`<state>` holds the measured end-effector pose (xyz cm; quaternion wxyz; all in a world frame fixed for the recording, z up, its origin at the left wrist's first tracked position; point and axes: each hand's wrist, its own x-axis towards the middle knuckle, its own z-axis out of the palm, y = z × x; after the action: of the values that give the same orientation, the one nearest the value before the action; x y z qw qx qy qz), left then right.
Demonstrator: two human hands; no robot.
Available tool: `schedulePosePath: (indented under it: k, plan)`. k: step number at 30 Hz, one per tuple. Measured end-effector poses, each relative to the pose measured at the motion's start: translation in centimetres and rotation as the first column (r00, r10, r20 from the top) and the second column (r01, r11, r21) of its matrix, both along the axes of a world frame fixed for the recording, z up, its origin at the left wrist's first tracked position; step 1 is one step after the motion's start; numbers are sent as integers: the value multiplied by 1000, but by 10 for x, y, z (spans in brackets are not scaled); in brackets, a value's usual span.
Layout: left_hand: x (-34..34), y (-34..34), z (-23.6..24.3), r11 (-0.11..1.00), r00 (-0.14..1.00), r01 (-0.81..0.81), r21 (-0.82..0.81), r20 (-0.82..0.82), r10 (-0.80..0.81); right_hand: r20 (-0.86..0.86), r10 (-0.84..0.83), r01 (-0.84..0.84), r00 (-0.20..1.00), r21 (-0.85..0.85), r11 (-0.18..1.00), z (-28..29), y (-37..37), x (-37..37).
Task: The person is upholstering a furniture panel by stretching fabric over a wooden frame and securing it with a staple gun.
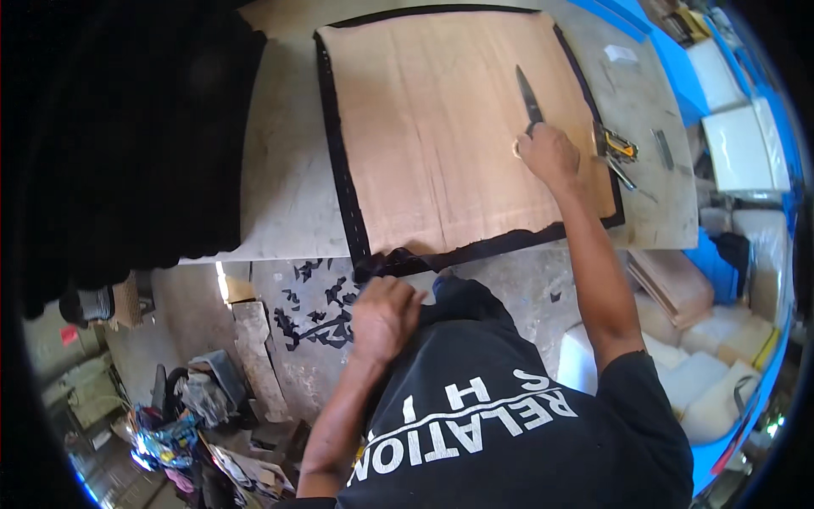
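A pair of scissors (527, 92) is gripped in my right hand (553, 158), blades pointing to the far side, one pale handle loop showing beside the fingers. They are over a tan wooden panel (458, 110) lying on the table. Black fabric (337, 161) wraps the panel's edges, with a stapled line along the left side. At the near left corner the fabric is bunched and loose (398, 257). My left hand (386, 318) is just below that corner, fingers curled and slightly blurred. Whatever they may hold is hidden.
Right of the panel lie a yellow-and-black staple gun (617, 146), a metal tool (621, 174), a grey strip (662, 149) and a small white block (621, 54). Black cloth (144, 136) covers the table's left. Black scraps (326, 318) litter the floor; foam pieces (716, 399) are stacked at right.
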<state>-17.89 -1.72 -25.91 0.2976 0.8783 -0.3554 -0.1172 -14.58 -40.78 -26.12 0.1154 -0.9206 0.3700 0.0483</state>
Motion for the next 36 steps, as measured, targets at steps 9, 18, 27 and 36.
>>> schedulePosePath:
  k: [9,18,27,36]
  plan:
    - [-42,-61,-66,892,656,-422,163,-624,424,57,61,-64,996,49,997,-10,-4,-24]
    - [-77,-45,-24,706,499,-665,-243,-848,177,258,248,-347,934,482,805,-2,6,-157]
    - [-76,-78,29,806,668,-499,-317,-733,126,157,837,-851,525,119,511,27,37,-182]
    - [-84,-74,23,871,767,-352,-343,-639,59,44,879,-876,475,113,468,-8,60,-143]
